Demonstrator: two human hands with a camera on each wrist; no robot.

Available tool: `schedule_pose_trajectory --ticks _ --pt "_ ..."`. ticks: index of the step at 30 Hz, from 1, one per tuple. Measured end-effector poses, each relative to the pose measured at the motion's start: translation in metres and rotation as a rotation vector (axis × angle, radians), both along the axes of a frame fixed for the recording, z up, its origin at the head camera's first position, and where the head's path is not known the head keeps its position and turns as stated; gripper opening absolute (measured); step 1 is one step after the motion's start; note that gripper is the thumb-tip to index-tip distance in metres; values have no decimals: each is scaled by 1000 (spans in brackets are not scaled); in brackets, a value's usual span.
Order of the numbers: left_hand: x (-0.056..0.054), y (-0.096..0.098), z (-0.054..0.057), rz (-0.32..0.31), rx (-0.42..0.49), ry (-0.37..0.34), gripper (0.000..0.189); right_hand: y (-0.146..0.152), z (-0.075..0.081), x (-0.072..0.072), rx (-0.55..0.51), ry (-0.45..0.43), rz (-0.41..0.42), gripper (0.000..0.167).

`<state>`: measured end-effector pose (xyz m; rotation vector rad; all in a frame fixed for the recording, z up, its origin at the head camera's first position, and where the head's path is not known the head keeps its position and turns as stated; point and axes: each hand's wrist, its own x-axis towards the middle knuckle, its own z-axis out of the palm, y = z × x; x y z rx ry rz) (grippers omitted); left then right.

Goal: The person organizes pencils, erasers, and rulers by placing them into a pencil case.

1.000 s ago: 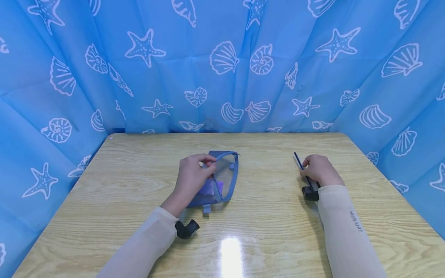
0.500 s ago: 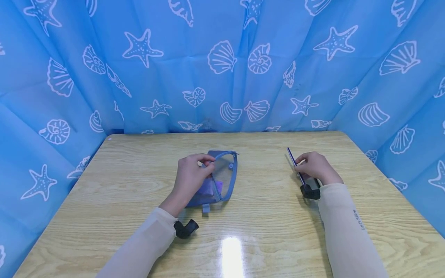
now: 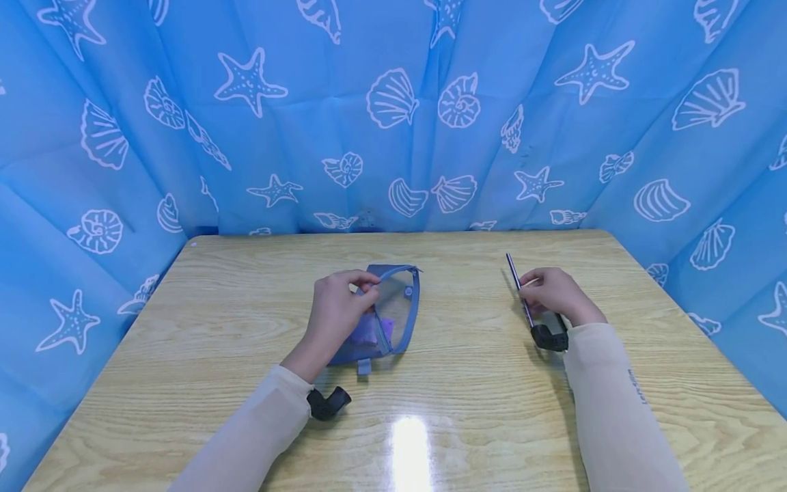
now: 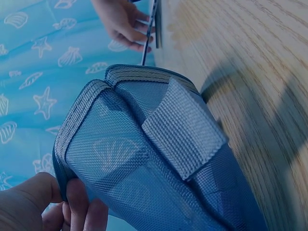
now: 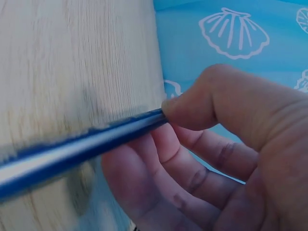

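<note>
In the head view, a blue-grey mesh zip pouch [image 3: 351,353] lies left of the table's middle with its mouth spread. My left hand [image 3: 337,301] pinches the near side of its zipped rim between thumb and fingers. Something purple [image 3: 387,329] shows through the mesh inside; its kind is unclear. A woven tab [image 4: 185,127] sticks out from the pouch's end seam. Off to the right, my right hand [image 3: 556,294] holds a slim dark blue pencil [image 3: 513,268], tilted above the table. The right wrist view shows thumb and fingers pinching that pencil [image 5: 86,147] near one end.
The wood-grain table [image 3: 467,383] reaches back to a blue curtain [image 3: 344,123] with white shells and starfish. Black wrist mounts [image 3: 328,403] sit at both wrists. Bright glare marks the table's near middle.
My right hand has shifted slightly left and up in the view, and the pencil has swung left to stand steeper. My left hand and the pouch have stayed in place.
</note>
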<state>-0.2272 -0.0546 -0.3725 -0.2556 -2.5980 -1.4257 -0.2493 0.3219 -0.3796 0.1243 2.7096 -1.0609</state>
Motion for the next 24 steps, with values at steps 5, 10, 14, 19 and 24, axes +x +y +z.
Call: schedule_pose_trajectory --ticks 5,10,14,19,24 --pt "0 0 -1 0 -2 4 14 1 -2 -1 -69 -15 4 44" --pt "-1 0 0 2 2 -3 13 2 -4 -3 -208 -36 -35 48" --pt "-1 0 0 5 2 -9 13 -1 -5 -4 -343 -51 -91 51" --pt "0 0 0 9 9 -14 12 -4 -5 -5 -459 -94 -134 57" --pt "0 0 0 9 16 -10 11 -10 -5 -6 -542 -135 -129 63"
